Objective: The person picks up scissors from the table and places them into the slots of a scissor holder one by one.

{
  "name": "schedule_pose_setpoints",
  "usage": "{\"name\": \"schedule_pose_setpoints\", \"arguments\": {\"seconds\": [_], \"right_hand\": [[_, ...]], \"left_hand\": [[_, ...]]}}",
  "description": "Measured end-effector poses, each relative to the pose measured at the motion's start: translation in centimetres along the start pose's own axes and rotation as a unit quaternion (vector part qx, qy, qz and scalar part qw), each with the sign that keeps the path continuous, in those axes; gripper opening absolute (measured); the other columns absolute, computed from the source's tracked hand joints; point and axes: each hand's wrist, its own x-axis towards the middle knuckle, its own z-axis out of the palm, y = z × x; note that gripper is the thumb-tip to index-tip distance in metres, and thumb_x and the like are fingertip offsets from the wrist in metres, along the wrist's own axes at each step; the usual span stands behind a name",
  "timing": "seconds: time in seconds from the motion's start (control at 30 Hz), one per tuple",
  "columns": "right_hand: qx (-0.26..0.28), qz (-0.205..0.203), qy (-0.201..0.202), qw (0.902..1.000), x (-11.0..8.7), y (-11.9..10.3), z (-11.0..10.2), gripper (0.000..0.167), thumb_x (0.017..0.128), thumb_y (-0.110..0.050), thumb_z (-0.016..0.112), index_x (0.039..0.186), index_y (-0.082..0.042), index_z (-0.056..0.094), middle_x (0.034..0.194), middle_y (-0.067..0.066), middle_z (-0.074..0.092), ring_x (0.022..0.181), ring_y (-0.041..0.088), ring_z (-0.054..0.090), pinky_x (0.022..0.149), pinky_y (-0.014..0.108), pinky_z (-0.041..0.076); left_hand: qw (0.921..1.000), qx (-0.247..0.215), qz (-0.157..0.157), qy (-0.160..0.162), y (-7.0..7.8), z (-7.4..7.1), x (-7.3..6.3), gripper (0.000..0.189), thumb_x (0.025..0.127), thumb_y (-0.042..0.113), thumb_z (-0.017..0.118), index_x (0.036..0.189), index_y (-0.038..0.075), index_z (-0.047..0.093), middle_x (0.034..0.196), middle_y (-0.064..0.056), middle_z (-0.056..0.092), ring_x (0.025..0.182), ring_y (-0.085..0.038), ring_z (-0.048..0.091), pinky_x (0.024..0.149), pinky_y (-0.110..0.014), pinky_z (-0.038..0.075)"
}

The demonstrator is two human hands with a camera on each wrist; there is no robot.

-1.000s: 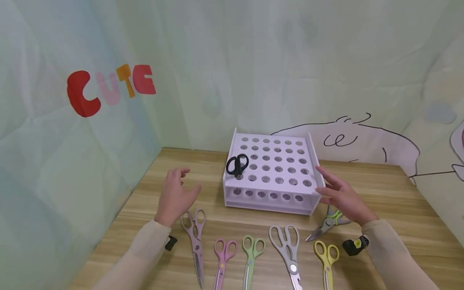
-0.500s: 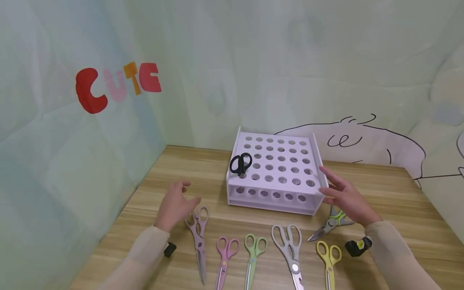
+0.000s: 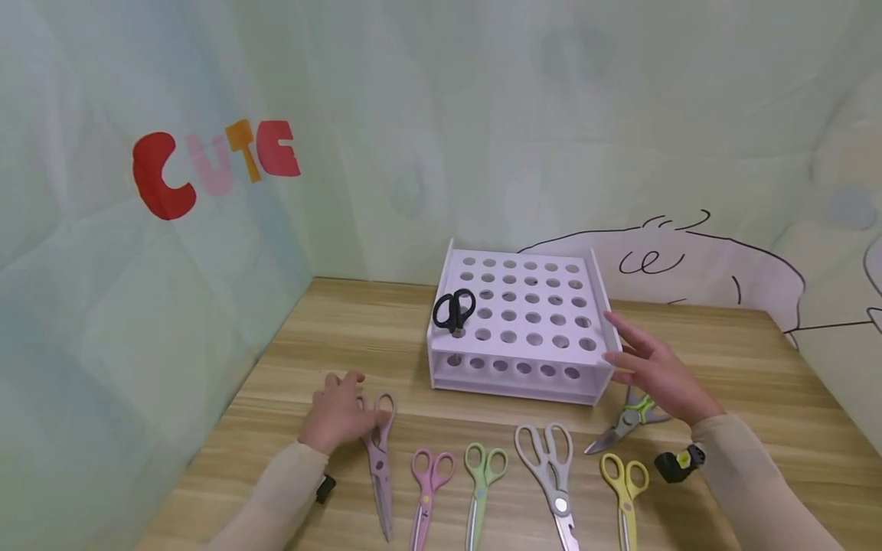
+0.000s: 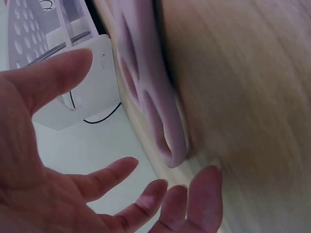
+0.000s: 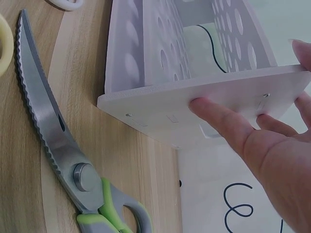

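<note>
Over the handles of the mauve scissors [image 3: 379,459] hovers my left hand [image 3: 339,415]; in the left wrist view its fingers spread around the mauve handle loops [image 4: 163,111] without closing on them. My right hand [image 3: 661,375] rests on the right side of a white rack [image 3: 510,321] with rows of round holes. Its fingertips press the outer side panel [image 5: 165,109] in the right wrist view. A black-handled pair of scissors [image 3: 454,312] stands in a hole at the rack's front left, handles up.
Along the table front lie pink scissors [image 3: 429,490], green scissors [image 3: 479,490], large grey scissors [image 3: 551,478] and yellow scissors [image 3: 625,493]. Grey-green shears [image 3: 630,419] lie under the right hand, beside the rack. Fabric walls [image 3: 386,138] stand at the back and left.
My left hand has lowered and shifted forward over the mauve scissors' handles. The right hand keeps its place on the rack's side. The head view has shifted slightly.
</note>
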Motion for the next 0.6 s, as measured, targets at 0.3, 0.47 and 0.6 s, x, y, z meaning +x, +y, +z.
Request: {"name": "schedule_pose_setpoints", "arguments": {"seconds": [0.3, 0.47, 0.6], "right_hand": [[0.002, -0.002, -0.001, 1.0, 0.41, 0.1, 0.03, 0.076, 0.098, -0.022, 0.063, 0.16, -0.023, 0.018, 0.165, 0.011, 0.006, 0.139, 0.043, 0.031, 0.093, 0.032, 0.053], [0.001, -0.002, 0.001, 1.0, 0.38, 0.13, 0.05, 0.076, 0.098, -0.021, 0.063, 0.16, -0.023, 0.018, 0.165, 0.012, 0.005, 0.137, 0.042, 0.035, 0.094, 0.033, 0.052], [0.002, 0.002, 0.005, 1.0, 0.16, 0.24, -0.01, 0.076, 0.098, -0.022, 0.063, 0.16, -0.023, 0.018, 0.165, 0.012, 0.004, 0.133, 0.034, 0.041, 0.094, 0.033, 0.052]], "left_hand": [[0.9997, 0.023, -0.002, -0.003, -0.46, 0.39, 0.16, 0.084, 0.071, 0.044, 0.085, 0.131, -0.004, 0.052, 0.1, -0.02, 0.048, 0.081, -0.034, 0.05, 0.061, -0.041, 0.048], [0.9995, 0.031, -0.005, -0.007, -0.49, 0.49, 0.29, 0.084, 0.07, 0.045, 0.085, 0.128, -0.006, 0.052, 0.096, -0.019, 0.05, 0.081, -0.034, 0.051, 0.064, -0.043, 0.048], [0.9992, 0.036, -0.01, -0.013, -0.23, 0.49, 0.29, 0.086, 0.07, 0.046, 0.085, 0.127, -0.01, 0.05, 0.097, -0.021, 0.05, 0.082, -0.035, 0.052, 0.067, -0.047, 0.05]]}}
